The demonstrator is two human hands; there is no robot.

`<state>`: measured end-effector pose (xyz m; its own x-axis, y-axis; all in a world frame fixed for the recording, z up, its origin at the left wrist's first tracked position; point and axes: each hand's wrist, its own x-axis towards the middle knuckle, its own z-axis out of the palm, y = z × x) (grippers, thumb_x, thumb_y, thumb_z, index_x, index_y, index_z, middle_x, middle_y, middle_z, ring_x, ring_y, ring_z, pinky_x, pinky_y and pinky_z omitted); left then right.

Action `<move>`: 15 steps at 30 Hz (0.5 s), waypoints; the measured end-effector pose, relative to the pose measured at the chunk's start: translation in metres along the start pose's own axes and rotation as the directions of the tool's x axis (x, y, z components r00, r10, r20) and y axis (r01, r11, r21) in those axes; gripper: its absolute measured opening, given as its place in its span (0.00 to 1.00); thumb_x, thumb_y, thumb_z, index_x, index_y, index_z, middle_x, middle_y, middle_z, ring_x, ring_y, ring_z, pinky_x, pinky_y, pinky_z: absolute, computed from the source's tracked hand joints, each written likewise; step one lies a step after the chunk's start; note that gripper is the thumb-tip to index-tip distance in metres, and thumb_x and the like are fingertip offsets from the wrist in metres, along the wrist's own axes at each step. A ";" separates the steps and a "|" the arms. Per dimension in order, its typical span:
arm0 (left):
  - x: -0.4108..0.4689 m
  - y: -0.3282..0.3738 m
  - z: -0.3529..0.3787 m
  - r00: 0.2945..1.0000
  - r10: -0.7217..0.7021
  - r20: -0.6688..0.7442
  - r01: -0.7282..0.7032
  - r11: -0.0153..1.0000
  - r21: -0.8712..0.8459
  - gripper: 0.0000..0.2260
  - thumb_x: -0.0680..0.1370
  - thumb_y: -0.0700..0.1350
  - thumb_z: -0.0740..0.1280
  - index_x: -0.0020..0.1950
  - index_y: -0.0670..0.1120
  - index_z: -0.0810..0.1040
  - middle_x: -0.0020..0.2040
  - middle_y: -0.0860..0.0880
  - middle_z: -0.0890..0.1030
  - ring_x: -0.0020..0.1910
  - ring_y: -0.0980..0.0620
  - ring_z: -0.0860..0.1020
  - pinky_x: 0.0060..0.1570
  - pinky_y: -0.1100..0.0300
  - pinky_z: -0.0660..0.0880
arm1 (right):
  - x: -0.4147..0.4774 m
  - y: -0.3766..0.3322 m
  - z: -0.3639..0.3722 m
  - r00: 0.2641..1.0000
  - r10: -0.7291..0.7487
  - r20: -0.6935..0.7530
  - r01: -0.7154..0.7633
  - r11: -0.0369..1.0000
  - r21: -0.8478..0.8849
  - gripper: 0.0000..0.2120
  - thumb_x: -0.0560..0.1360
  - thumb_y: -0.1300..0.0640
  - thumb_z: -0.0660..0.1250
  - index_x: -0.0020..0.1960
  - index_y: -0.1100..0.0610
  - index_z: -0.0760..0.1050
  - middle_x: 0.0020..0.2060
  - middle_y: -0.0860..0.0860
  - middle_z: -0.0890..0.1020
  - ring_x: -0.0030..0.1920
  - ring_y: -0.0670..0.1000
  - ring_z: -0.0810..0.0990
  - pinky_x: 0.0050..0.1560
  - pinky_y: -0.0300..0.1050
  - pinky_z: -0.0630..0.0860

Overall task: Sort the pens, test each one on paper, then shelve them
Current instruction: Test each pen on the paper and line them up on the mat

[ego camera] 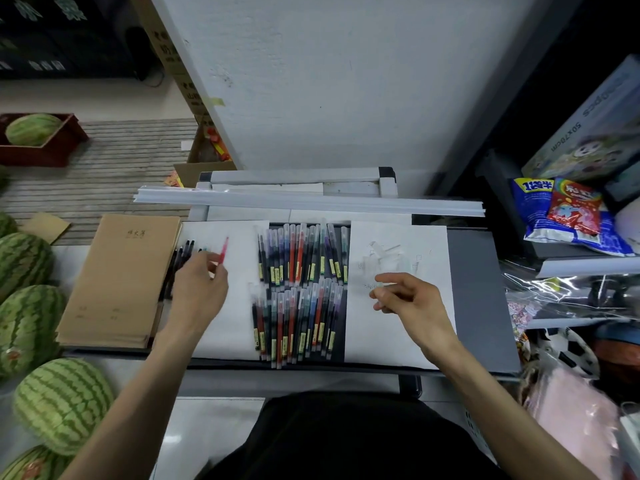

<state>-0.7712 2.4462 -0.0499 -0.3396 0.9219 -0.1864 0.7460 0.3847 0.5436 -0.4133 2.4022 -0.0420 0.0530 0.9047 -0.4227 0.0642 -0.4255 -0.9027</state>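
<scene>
We see the left hand (199,285) near the left side of the surface (481,306), over the left sheet of paper (239,317). Its fingers pinch a red pen (223,251), which points toward the far edge. Just beside this hand, along the left edge of the sheet, some black pens (181,258) lie together, next to a stack of brown notebooks (117,278). The main pile of pens (301,292) lies in two rows in the middle of the surface, between the two sheets. The right hand (405,296) hovers over the right sheet (391,341) with its fingers loosely curled — whether they pinch something small, we cannot tell. We judge that sorting and testing is the step in hand. Next, the red pen needs its own place on the paper — apart from the black ones.
</scene>
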 end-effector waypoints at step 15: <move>-0.104 0.098 0.005 0.843 0.424 0.331 -0.329 0.893 -0.306 0.08 0.87 0.53 0.60 0.53 0.54 0.77 0.29 0.52 0.71 0.26 0.55 0.66 0.29 0.57 0.64 | -0.008 -0.034 0.010 0.970 0.130 0.206 -0.227 0.787 0.573 0.14 0.81 0.65 0.66 0.64 0.62 0.82 0.45 0.59 0.84 0.42 0.52 0.83 0.49 0.40 0.83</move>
<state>-0.6593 2.3879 0.0187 0.2195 0.9554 -0.1976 0.6026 0.0265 0.7976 -0.4260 2.4093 -0.0088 -0.1456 0.8264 -0.5440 -0.5325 -0.5289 -0.6608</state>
